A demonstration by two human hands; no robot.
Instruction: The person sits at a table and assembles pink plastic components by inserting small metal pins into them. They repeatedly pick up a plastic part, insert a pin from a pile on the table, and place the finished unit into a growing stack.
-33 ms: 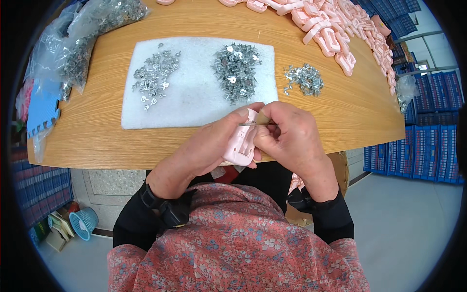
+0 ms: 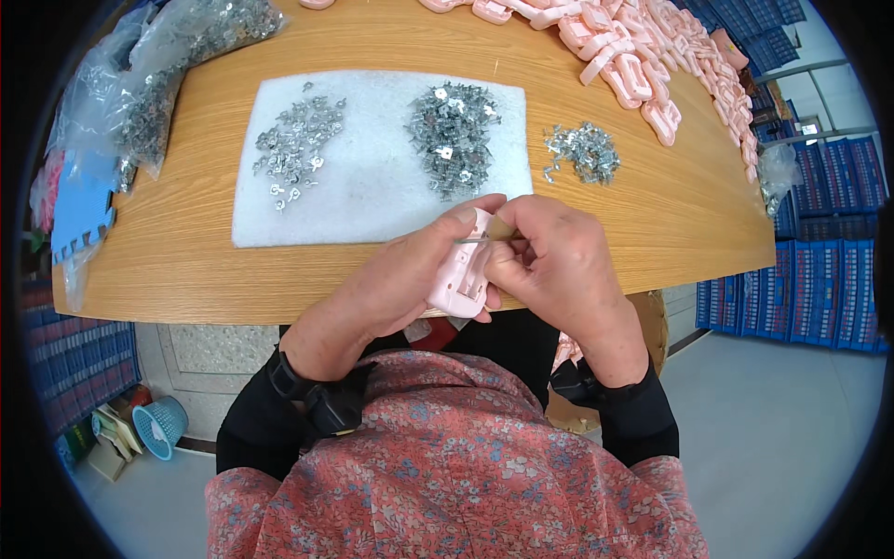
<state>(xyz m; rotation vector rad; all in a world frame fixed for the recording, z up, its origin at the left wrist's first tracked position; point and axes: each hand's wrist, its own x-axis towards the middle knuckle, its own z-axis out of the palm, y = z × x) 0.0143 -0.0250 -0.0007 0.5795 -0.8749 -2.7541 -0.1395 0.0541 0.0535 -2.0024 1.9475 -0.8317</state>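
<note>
My left hand (image 2: 413, 270) is closed around a pale pink plastic housing (image 2: 456, 291), which has a recess and small holes on its upturned face. The housing is tilted, over the near edge of the table. Close against its upper part, my right hand (image 2: 563, 256) pinches a thin metal tool (image 2: 473, 240) whose kind I cannot make out. The tool's shaft lies across the housing near my left thumb. The right fingers partly hide the recess. Beyond the hands, a white foam mat (image 2: 372, 210) carries small metal clips (image 2: 296, 144) and a denser heap of metal contacts (image 2: 453, 140).
Right of the mat lies a small pile of metal pieces (image 2: 585, 152). Many pink housings (image 2: 629, 79) fill the far right of the wooden table (image 2: 689, 224). Plastic bags of metal parts (image 2: 177, 65) stand at far left, near a blue foam tile (image 2: 84, 205). Blue crates (image 2: 792, 289) stand at right.
The tool's angle in my right fingers has shifted slightly, and less of its shaft shows by the fingers. The housing and my left hand stay put.
</note>
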